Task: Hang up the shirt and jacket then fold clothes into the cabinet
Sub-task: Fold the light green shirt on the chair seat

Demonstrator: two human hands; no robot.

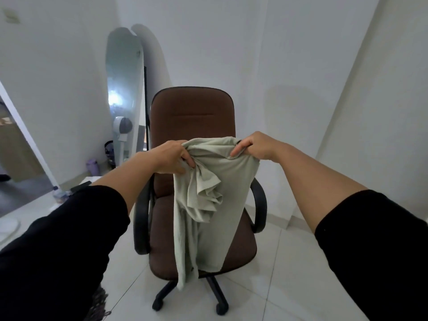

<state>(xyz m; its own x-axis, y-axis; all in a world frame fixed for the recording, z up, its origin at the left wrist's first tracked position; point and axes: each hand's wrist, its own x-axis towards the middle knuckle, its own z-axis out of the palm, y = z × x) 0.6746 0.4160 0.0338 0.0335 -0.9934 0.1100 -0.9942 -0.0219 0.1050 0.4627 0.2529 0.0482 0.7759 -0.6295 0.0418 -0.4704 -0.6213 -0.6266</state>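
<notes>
Gripping pale green garment (215,195) top edge, left hand (172,157), right hand (253,145), arms outstretched over chair (192,112).

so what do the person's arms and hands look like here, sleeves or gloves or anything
Both arms wear black sleeves pushed up to about the elbow, leaving the forearms bare. The left hand and right hand are bare: no gloves, and no rings, watch or bracelets show on either.

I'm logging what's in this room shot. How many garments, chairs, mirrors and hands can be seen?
Garments: 1, the pale green garment, held up by both hands
Chairs: 1, the brown office chair
Mirrors: 1, the standing mirror
Hands: 2, left hand, right hand
Total: 5
</notes>
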